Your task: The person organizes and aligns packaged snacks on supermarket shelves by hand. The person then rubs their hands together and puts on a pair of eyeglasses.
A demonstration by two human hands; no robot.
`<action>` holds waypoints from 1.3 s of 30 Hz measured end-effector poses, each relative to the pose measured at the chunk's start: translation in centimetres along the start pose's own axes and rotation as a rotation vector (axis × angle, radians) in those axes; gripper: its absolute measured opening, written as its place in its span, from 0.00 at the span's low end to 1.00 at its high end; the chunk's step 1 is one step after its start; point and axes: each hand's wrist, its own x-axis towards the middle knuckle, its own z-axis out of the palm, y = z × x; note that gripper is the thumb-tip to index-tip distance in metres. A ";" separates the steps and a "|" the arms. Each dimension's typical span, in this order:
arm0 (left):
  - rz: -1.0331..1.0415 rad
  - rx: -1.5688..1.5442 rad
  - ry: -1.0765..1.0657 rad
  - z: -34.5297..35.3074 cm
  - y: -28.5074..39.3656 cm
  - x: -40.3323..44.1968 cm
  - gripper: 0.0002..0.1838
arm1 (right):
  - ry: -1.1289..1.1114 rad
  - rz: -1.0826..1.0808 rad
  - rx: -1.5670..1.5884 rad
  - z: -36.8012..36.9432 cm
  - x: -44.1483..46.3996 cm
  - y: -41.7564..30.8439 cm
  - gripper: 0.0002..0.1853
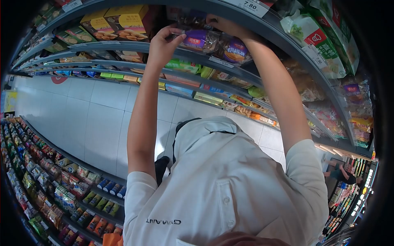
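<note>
My left hand (165, 40) is at the shelf, with thumb and forefinger closed on the left edge of a clear snack packet with a purple label (198, 40). Another clear packet with a purple label (234, 50) lies just to its right, showing a brown baked item. My right hand (225, 25) reaches over these packets into the shaded back of the shelf. Its fingers look curled in, and what they hold, if anything, is hidden in shadow. More dark packets (191, 18) sit behind the front ones.
Yellow boxes (127, 22) with pictures of baked goods stand left of my left hand. Green and white bags (318, 41) hang over the shelf at right. Lower shelves (180, 65) hold more packets. Behind the tiled floor (98, 106), a snack rack (61, 184) fills the lower left.
</note>
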 end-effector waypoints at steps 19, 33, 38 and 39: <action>-0.037 0.123 0.002 0.1 1.4 3.2 0.18 | 0.037 0.042 -0.009 0.0 -0.3 0.6 0.26; -0.012 -0.008 0.000 0.9 0.1 2.5 0.13 | 0.039 0.036 0.002 0.0 -0.7 0.1 0.27; -0.052 -0.078 -0.028 0.7 0.0 0.9 0.12 | 0.011 0.035 -0.001 0.8 0.6 0.5 0.27; -0.046 -0.109 -0.011 0.9 0.3 0.6 0.13 | -0.005 0.031 -0.001 1.0 1.0 0.3 0.27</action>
